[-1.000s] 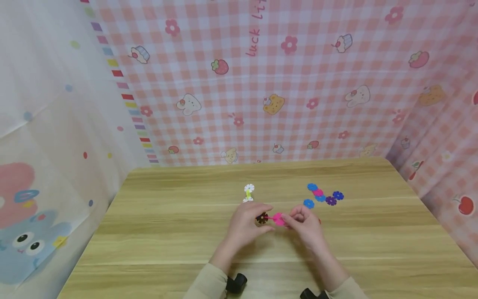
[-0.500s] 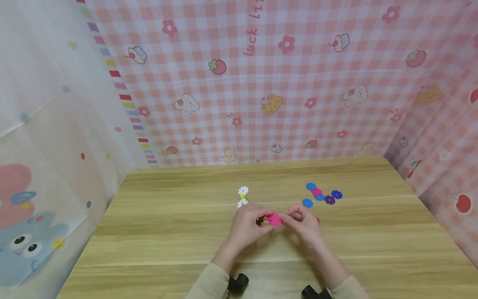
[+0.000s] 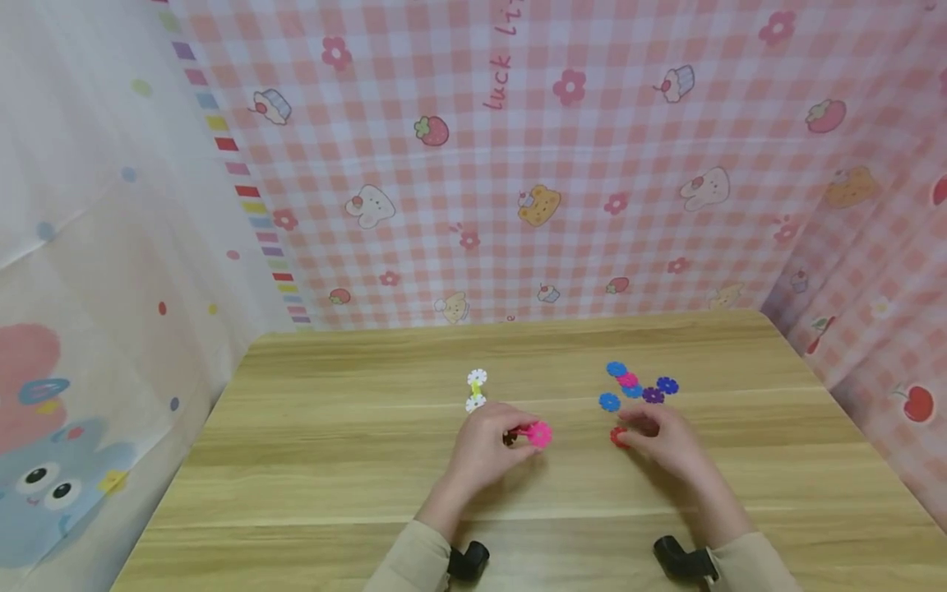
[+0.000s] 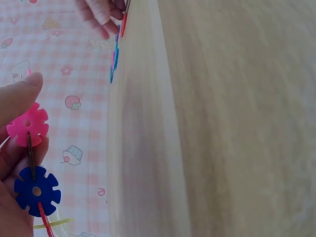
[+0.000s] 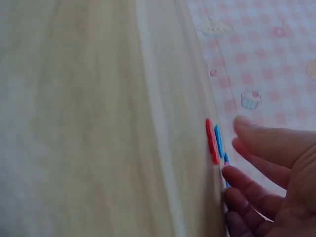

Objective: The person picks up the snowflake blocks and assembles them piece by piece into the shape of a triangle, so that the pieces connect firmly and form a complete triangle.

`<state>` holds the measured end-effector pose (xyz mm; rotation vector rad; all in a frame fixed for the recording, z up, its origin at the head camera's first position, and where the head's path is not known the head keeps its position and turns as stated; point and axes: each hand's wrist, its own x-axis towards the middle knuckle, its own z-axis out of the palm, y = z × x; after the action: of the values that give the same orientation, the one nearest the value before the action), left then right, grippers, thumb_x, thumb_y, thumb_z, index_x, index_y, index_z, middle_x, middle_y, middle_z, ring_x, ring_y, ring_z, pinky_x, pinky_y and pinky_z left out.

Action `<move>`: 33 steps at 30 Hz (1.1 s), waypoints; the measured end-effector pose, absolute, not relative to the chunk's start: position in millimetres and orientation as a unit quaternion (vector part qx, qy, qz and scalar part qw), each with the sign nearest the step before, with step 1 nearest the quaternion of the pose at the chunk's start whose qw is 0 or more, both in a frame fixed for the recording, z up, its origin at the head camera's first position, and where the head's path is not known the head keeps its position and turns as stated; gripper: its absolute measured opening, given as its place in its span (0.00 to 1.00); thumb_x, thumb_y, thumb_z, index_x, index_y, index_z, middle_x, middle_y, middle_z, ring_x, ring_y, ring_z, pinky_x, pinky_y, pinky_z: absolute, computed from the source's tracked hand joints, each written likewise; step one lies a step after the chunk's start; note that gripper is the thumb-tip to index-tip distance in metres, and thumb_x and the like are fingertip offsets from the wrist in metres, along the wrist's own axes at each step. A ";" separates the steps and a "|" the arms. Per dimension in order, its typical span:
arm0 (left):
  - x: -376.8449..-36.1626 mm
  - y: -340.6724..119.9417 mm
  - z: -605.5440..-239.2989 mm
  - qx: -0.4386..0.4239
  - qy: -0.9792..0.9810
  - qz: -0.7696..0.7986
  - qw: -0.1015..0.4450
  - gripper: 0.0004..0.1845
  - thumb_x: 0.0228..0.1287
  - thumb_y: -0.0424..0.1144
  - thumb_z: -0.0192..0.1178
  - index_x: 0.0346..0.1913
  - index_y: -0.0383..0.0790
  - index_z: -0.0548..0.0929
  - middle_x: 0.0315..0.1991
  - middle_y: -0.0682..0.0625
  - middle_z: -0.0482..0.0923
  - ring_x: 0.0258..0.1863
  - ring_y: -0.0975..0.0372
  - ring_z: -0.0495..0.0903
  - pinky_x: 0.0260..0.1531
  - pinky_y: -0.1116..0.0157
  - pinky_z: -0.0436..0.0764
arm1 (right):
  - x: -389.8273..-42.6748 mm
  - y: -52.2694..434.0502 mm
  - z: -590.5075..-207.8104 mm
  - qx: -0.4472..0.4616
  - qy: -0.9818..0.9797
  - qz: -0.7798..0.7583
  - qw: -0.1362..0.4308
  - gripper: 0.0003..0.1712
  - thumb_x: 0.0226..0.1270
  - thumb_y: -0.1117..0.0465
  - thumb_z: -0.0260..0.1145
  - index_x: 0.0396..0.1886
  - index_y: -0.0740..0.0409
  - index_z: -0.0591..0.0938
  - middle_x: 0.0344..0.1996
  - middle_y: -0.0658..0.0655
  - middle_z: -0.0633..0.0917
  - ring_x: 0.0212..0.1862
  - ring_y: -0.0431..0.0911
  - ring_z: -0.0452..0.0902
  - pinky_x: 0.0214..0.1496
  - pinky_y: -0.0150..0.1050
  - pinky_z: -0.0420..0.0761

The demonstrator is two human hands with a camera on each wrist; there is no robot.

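Left hand pinches a small cluster of joined discs above the surface; a loose pinch could pop them apart. Right hand, fingers loosely spread and holding nothing, touches the red disc, which might skid away

A small cluster of joined snowflake discs is held in the left hand, just above the table. In the left wrist view it shows a pink disc on top, a dark blue disc below it, and thin brown and red pieces slotted edge-on between them. A red disc lies flat on the table to the right of the cluster, at the fingertips of the right hand, whose fingers are loosely spread.
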<state>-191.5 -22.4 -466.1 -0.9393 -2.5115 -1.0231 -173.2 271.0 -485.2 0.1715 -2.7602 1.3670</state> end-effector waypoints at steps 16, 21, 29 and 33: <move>-191.5 -21.3 -466.5 -0.330 -0.864 -0.360 0.126 0.15 0.50 0.38 0.78 0.43 0.43 0.90 0.35 0.54 0.86 0.35 0.67 0.78 0.40 0.69 0.77 | -176.8 286.6 -496.0 0.101 -0.913 0.394 0.019 0.24 0.55 0.58 0.78 0.52 0.59 0.85 0.53 0.63 0.80 0.55 0.60 0.73 0.59 0.58 0.71; -191.4 -21.3 -465.6 -0.326 -0.865 -0.361 0.123 0.15 0.50 0.38 0.78 0.43 0.42 0.90 0.36 0.54 0.86 0.36 0.66 0.78 0.41 0.68 0.77 | -178.6 287.2 -497.5 0.107 -0.924 0.367 0.016 0.19 0.53 0.59 0.78 0.46 0.55 0.86 0.50 0.61 0.80 0.54 0.59 0.73 0.58 0.59 0.70; -190.7 -20.9 -464.6 -0.324 -0.867 -0.362 0.112 0.15 0.50 0.38 0.77 0.43 0.42 0.90 0.37 0.54 0.86 0.38 0.65 0.80 0.43 0.68 0.78 | -178.9 285.7 -495.4 0.133 -0.919 0.372 0.020 0.14 0.54 0.65 0.77 0.39 0.57 0.82 0.35 0.52 0.80 0.40 0.48 0.73 0.45 0.42 0.74; -190.7 -20.9 -464.8 -0.324 -0.866 -0.364 0.111 0.15 0.50 0.38 0.77 0.43 0.42 0.90 0.37 0.54 0.86 0.37 0.66 0.79 0.42 0.69 0.78 | -174.8 281.6 -492.9 0.129 -0.909 0.395 0.016 0.12 0.59 0.69 0.72 0.41 0.57 0.80 0.30 0.49 0.79 0.34 0.42 0.73 0.37 0.36 0.74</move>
<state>-190.7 -20.9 -464.8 -0.9522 -2.5427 -1.0704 -174.8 281.6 -492.9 0.4016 -2.8284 1.2279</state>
